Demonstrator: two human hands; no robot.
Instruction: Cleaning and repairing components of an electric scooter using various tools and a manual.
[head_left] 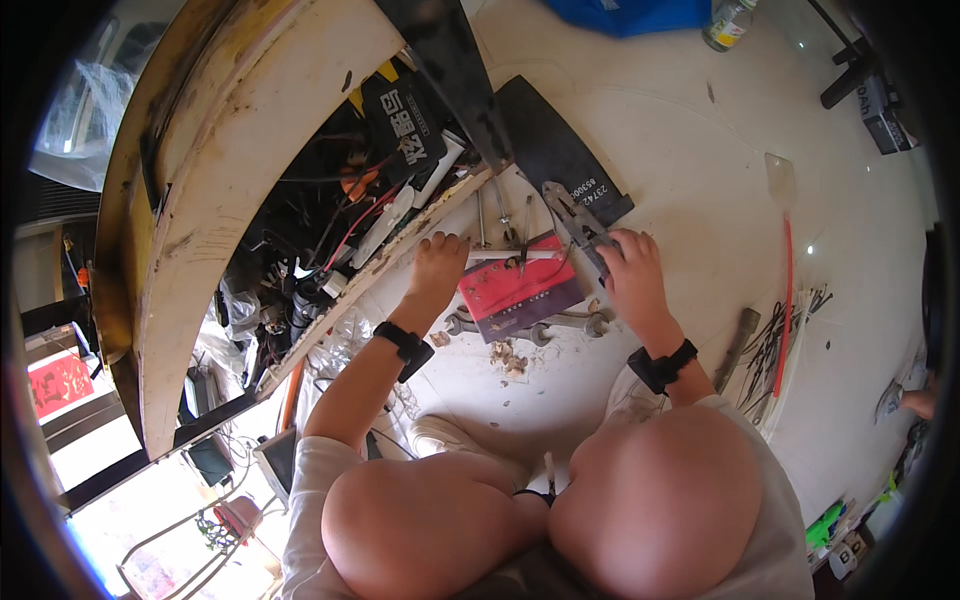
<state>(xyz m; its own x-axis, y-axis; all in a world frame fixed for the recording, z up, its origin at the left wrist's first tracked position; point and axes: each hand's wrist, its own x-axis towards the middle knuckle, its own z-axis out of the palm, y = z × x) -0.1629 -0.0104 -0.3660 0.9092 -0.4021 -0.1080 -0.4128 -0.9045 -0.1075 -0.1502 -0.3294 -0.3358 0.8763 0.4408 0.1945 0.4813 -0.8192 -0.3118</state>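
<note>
Right fingers [622, 247] gripping grey metal pliers [574, 218], left fingers [446, 244] curled, grip unclear, flat rectangular red-purple card [515, 287]

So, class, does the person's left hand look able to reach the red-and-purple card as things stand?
Probably yes: the left hand is close beside the card, and nothing visible blocks the gap.

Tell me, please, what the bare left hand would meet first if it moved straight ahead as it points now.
The left hand would probably meet the worn, cream-coloured straight rim of the wire-filled compartment first, though depth is unclear here.
</note>
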